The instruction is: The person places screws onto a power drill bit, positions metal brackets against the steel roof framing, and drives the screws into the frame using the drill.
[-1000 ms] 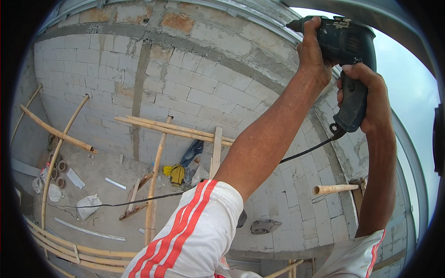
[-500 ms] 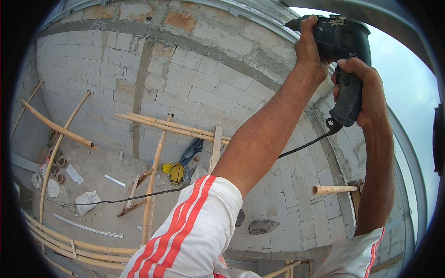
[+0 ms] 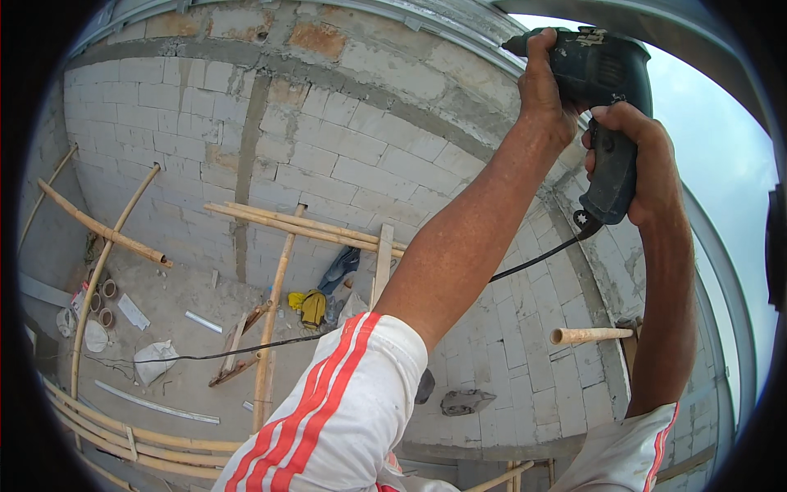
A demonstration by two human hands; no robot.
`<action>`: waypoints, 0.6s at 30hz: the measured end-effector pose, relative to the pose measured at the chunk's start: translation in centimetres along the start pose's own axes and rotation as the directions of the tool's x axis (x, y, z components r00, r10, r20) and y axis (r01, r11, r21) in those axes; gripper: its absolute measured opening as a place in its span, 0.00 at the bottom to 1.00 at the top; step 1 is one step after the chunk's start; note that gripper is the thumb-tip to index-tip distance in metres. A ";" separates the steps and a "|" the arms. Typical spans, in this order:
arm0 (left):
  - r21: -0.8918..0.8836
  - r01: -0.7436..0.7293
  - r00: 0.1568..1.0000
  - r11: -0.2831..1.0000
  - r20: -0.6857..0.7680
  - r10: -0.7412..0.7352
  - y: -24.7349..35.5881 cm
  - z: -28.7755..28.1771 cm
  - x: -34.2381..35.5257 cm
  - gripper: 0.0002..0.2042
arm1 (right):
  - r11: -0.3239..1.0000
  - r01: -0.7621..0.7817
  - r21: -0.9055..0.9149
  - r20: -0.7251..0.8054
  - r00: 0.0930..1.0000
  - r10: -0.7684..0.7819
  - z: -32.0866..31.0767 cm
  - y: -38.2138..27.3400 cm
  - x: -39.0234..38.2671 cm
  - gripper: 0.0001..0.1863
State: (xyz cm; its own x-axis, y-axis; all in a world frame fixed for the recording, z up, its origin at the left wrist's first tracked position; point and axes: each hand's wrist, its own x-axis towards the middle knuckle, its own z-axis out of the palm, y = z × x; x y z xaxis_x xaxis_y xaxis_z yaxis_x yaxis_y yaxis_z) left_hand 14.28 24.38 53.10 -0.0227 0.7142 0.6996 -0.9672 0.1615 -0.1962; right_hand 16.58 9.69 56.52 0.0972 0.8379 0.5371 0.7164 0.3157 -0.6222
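A black, scuffed power drill (image 3: 605, 75) is raised at the upper right, tilted so its nose points left toward a galvanized metal channel (image 3: 452, 25) along the top. My left hand (image 3: 548, 98) is closed round the front of the drill body, thumb on its side. My right hand (image 3: 643, 164) grips the drill's handle, thumb across its upper part. A black cord (image 3: 533, 266) runs from the handle down behind my left forearm. I cannot tell whether the drill's tip touches the metal.
Bamboo scaffold poles (image 3: 119, 228) span below beside block walls (image 3: 369, 156). Far down on the floor (image 3: 188, 295) lie yellow and blue items (image 3: 312, 308), a white sack (image 3: 154, 361), buckets (image 3: 106, 299) and metal strips. A metal beam (image 3: 717, 57) curves overhead at the right against sky.
The drill and both my hands have shifted slightly left and up since a second ago. My grip looks the same.
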 end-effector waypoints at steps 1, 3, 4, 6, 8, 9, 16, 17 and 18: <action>0.000 0.004 1.000 1.000 0.002 -0.004 0.0 0.0 0.0 0.29 | 1.000 -0.002 -0.005 -0.005 1.000 0.002 0.0 0.0 0.0 0.22; 0.000 0.015 1.000 1.000 0.005 -0.015 0.0 0.0 0.1 0.29 | 1.000 -0.001 0.004 0.004 1.000 0.001 -0.1 0.0 0.1 0.22; 0.002 0.017 1.000 1.000 0.004 -0.017 0.0 0.0 0.1 0.30 | 1.000 0.001 0.014 0.014 1.000 -0.002 -0.1 0.1 0.1 0.23; 0.000 0.023 1.000 1.000 0.001 -0.023 0.0 0.0 0.0 0.30 | 1.000 -0.003 0.026 0.013 1.000 0.003 -0.1 0.0 0.1 0.22; 0.002 0.027 1.000 1.000 0.002 -0.027 0.0 0.0 0.0 0.30 | 0.999 -0.007 0.037 0.013 1.000 0.006 0.0 0.0 0.0 0.22; 0.004 0.030 1.000 1.000 0.003 -0.030 0.0 0.1 0.0 0.30 | 1.000 -0.005 0.025 0.007 1.000 0.005 0.1 0.0 -0.1 0.22; 0.015 0.030 1.000 0.999 -0.007 -0.030 0.2 0.1 -0.2 0.30 | 1.000 -0.002 0.025 0.033 0.999 0.002 0.1 0.2 0.2 0.21; 0.007 0.029 1.000 1.000 -0.007 -0.029 0.2 0.1 -0.2 0.30 | 1.000 -0.003 0.026 0.033 0.999 0.002 0.1 0.2 0.2 0.21; -0.001 0.027 1.000 1.000 -0.005 -0.027 0.3 0.2 -0.1 0.30 | 1.000 -0.002 0.022 0.030 1.000 0.002 0.2 0.0 0.2 0.21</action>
State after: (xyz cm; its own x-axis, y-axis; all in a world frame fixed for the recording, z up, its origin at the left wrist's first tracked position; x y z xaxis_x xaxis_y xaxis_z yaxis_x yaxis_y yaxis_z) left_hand 13.96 24.19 53.11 0.0044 0.7129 0.7012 -0.9673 0.1809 -0.1778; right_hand 16.49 9.96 56.58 0.0775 0.8516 0.5185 0.7006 0.3235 -0.6360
